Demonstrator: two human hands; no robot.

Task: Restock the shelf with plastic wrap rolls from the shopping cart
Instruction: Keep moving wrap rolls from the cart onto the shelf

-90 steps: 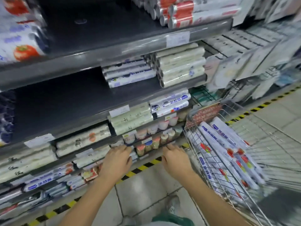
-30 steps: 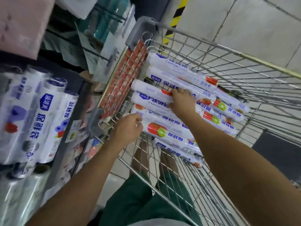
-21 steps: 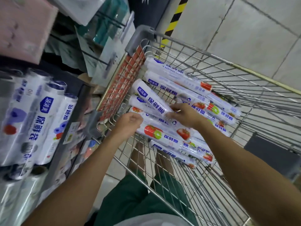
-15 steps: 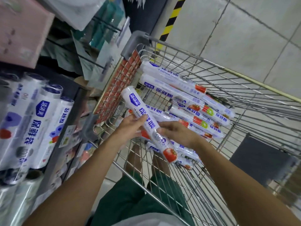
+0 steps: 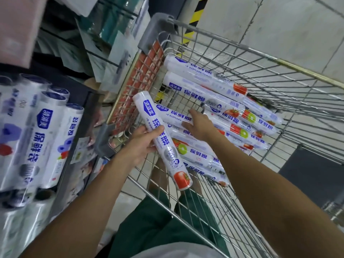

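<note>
Above wire cart (image 5: 279, 62), left hand (image 5: 142, 144) grips glossy roll (image 5: 172, 159)

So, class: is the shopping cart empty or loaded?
Loaded: several plastic wrap rolls lie inside the shopping cart; the left hand grips one roll.

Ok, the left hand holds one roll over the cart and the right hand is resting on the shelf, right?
Not quite. The left hand does hold one roll over the cart, but the head view shows the right hand down on the rolls in the cart, not on the shelf.
</note>
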